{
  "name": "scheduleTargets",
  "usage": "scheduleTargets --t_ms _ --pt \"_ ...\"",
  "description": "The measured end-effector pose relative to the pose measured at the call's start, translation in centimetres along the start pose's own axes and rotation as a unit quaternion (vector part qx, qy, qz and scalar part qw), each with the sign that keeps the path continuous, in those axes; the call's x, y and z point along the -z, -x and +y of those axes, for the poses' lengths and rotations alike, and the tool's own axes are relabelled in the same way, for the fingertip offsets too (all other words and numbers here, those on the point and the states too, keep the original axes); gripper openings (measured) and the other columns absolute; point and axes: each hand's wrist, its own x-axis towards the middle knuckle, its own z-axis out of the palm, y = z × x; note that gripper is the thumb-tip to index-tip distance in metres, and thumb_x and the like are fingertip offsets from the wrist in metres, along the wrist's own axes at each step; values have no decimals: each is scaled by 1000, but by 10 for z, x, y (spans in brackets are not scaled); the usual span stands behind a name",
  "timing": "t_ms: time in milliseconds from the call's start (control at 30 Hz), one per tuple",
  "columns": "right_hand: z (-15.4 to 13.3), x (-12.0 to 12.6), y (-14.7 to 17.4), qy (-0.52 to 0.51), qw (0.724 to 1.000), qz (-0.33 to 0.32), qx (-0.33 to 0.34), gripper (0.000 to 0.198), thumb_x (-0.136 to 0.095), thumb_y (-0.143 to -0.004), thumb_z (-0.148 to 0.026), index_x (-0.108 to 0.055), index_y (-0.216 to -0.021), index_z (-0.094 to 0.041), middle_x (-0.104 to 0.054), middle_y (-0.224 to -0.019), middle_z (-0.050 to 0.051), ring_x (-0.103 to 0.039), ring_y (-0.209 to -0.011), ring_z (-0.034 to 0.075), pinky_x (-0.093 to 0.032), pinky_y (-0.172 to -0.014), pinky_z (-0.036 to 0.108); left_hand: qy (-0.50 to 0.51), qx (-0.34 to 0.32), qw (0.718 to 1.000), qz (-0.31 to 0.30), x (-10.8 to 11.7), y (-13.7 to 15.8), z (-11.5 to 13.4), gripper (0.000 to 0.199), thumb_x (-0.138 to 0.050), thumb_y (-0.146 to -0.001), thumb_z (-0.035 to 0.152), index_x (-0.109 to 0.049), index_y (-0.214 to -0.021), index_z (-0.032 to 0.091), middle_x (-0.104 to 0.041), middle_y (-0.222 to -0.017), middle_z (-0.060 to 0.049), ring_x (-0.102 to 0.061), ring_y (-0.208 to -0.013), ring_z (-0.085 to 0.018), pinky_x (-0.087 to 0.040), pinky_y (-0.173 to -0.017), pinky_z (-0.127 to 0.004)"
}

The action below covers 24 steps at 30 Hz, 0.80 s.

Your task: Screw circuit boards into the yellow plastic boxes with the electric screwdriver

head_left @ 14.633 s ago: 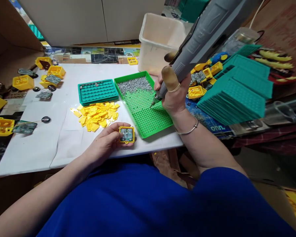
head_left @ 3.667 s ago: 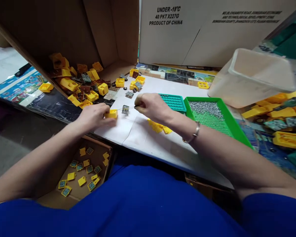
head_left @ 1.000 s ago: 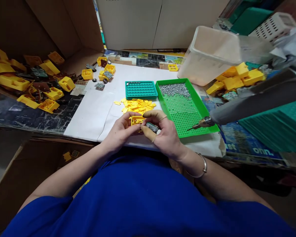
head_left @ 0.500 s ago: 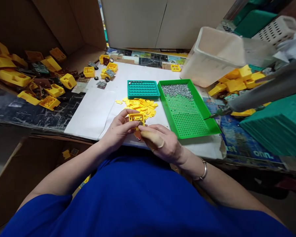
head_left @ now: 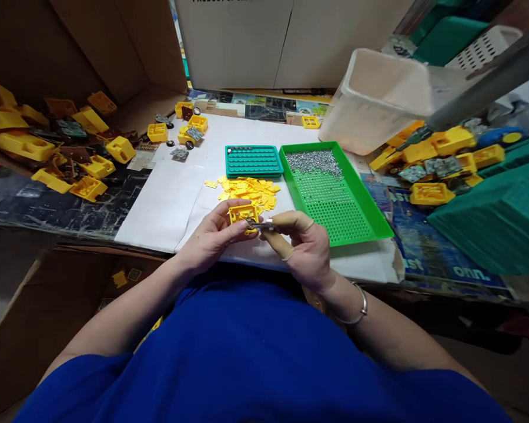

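My left hand (head_left: pixel 207 236) is closed around a small open yellow plastic housing (head_left: pixel 237 212), its thumb against a round dark part (head_left: pixel 251 223) at the near side. Thin wires seem to run inside the housing. Between thumb and index finger, both in tan finger covers, my right hand (head_left: pixel 306 241) pinches a small circuit board (head_left: pixel 267 227) seen nearly edge-on, close beside the housing. Just beyond the hands lies a heap of flat yellow plastic pieces (head_left: pixel 249 191). Behind it sits a teal ridged tray (head_left: pixel 253 160) with a few small round metal pieces in its back row.
A green perforated tray (head_left: pixel 381 229) holds many small screws (head_left: pixel 315 161). Above the right side hangs a power screwdriver (head_left: pixel 471 88). Yellow housings with boards (head_left: pixel 445 164) lie beside teal stacked trays (head_left: pixel 494 217). A cloudy bin (head_left: pixel 370 117) stands behind; a carton (head_left: pixel 127 53) with yellow housings is left.
My right hand has drawn slightly right from the housing, and the board, earlier hanging below, is now raised and pinched. The screwdriver has swung up and back. The view has shifted slightly.
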Motion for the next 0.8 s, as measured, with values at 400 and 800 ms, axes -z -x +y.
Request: scheduleTargets --t_ms 400,800 --pt "5 19 -4 191 905 -165 342 29 -55 -92 -9 -65 -116 -20 -76 -106 9 -73 -101 19 -65 -83 32 -9 13 1000 -4 1 -1 -1 37 -76 -78 20 -58 -110 22 -75 -100 -3 -73 -92 -20 -53 -87 -34" --pt "-2 13 -9 194 921 -148 305 19 -54 -94 -12 -66 -108 -16 -75 -95 10 -72 -84 16 -61 -73 27 -45 -4 999 3 3 -2 -8 32 -71 -77 20 -65 -108 22 -73 -98 -2 -67 -95 -19 -48 -87 -31"
